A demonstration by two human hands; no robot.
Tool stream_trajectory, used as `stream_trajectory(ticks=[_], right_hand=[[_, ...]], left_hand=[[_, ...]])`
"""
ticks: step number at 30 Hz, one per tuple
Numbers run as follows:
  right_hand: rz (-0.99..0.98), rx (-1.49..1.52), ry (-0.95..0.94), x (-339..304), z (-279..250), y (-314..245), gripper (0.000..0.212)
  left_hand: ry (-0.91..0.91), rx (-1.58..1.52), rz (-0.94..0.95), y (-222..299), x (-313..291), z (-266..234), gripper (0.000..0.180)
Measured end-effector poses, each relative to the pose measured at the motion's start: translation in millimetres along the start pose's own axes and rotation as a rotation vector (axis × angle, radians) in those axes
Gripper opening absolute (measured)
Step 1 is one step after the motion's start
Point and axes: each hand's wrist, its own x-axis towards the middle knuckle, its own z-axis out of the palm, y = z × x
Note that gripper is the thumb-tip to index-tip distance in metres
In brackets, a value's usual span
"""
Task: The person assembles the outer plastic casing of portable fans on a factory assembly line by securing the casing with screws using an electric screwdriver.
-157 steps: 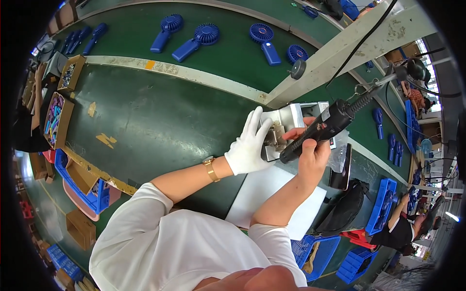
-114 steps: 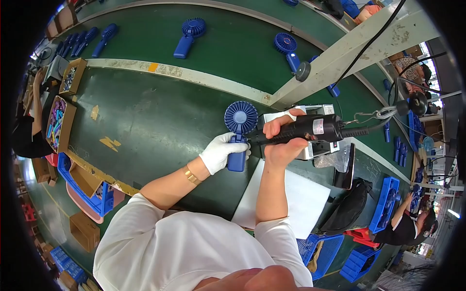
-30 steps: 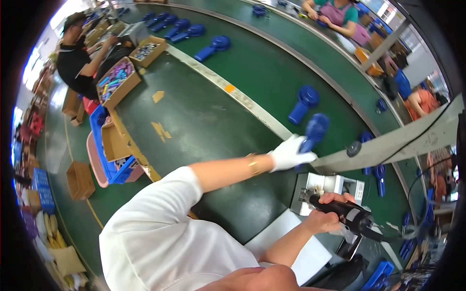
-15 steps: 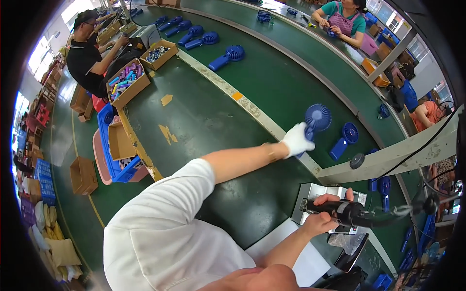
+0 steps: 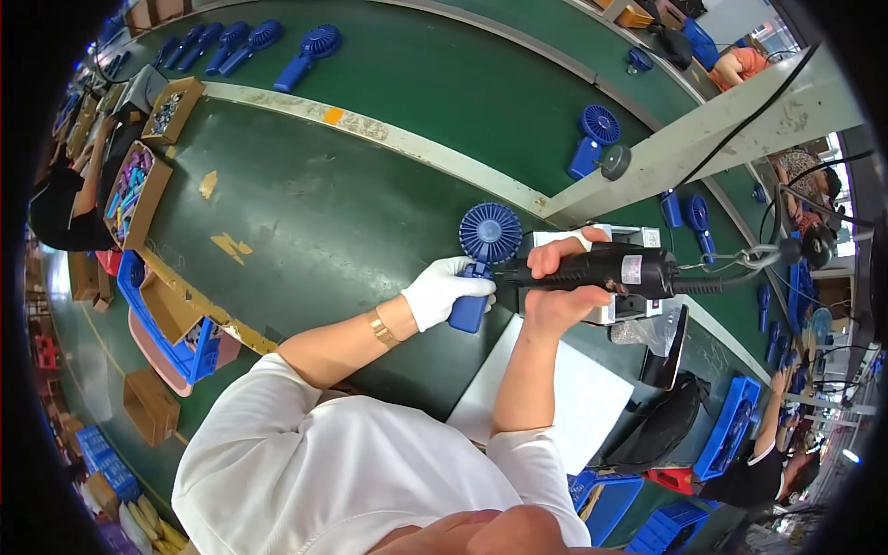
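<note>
My left hand (image 5: 442,292), in a white glove, is closed round the handle of a blue handheld fan (image 5: 490,233). The fan head points away from me, and its grip shows below my fingers. My bare right hand (image 5: 559,291) wraps round a black electric screwdriver (image 5: 638,269), held level and hanging from a cable and hook at its rear. The screwdriver's tip is at the side of the fan handle, beside my left fingers; whether it touches a screw I cannot tell. Behind the screwdriver stands a white and silver device (image 5: 638,239), partly hidden.
A pale metal post (image 5: 684,139) slants across the right. Several blue fans, one of them (image 5: 310,55) at the far left, lie on the green belt (image 5: 435,92). A white sheet (image 5: 592,407), a plastic bag (image 5: 647,331) and a carton of coloured parts (image 5: 139,194) are around the bench.
My left hand has brought the fan from over the belt back to the screwdriver's tip. The screwdriver is now level with the fan, and the whole view has turned to the right.
</note>
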Motion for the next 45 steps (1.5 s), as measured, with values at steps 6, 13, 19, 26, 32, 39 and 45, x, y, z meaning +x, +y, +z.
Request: stream_trajectory(ticks=[6,13,19,26,32,39,45], right_hand=[[0.012,0.093,-0.006,-3,-2,5,0.09],[0.04,-0.017,-0.069,-7,-1,12,0.088],[-0.19,-0.33,-0.299,-32,-34,73,0.083],[-0.094,-0.069,-0.235,-30,-4,53,0.077],[-0.281,-0.298,0.016,-10,0,-17,0.084],[-0.243,-0.347,0.048,0,-8,-15,0.083],[-0.215,-0.247,0.022,-1,-6,-11,0.086]], left_hand=[[0.023,0.005,0.015,-3,-3,5,0.021],[0.021,0.002,0.016,0,-4,6,0.023],[0.033,-0.008,0.078,-13,11,-10,0.02],[0.029,0.004,0.124,-13,13,-13,0.017],[0.049,0.009,0.011,-4,-2,3,0.021],[-0.024,0.163,0.013,1,-8,13,0.041],[0.038,0.292,0.056,-5,-8,16,0.044]])
